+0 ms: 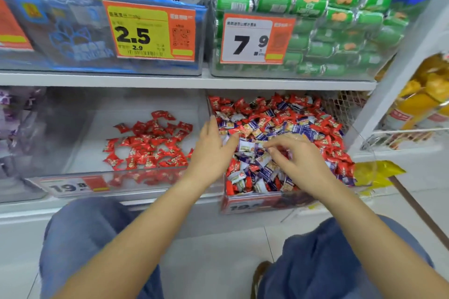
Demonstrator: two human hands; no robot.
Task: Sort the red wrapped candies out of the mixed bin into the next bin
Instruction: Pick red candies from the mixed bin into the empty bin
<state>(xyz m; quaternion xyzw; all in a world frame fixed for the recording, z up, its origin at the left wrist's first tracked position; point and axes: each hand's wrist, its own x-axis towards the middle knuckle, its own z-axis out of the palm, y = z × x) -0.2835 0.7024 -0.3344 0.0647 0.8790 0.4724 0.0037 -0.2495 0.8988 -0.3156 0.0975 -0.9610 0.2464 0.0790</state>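
Left hand (211, 145), fingers straight and empty, and right hand (295, 158), fingers loosely curled with no candy visibly held, hover over the mixed bin (262, 199). Risk — curled fingers may drag a purple-and-white candy (246, 146) along. Unsorted red candies (325, 126) lie right and far of both hands; sorted red candies (148, 143) fill the left bin (80, 143).

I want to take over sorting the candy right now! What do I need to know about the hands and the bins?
Left hand: open, fingers straight, over the mixed bin's left edge, holding nothing.
Right hand: fingers curled down into the mixed candies; whether it pinches one is unclear.
Done: a pile of red candies already lies in the next bin on the left.
Left: many red candies remain among the blue-and-white ones; keep moving them left.
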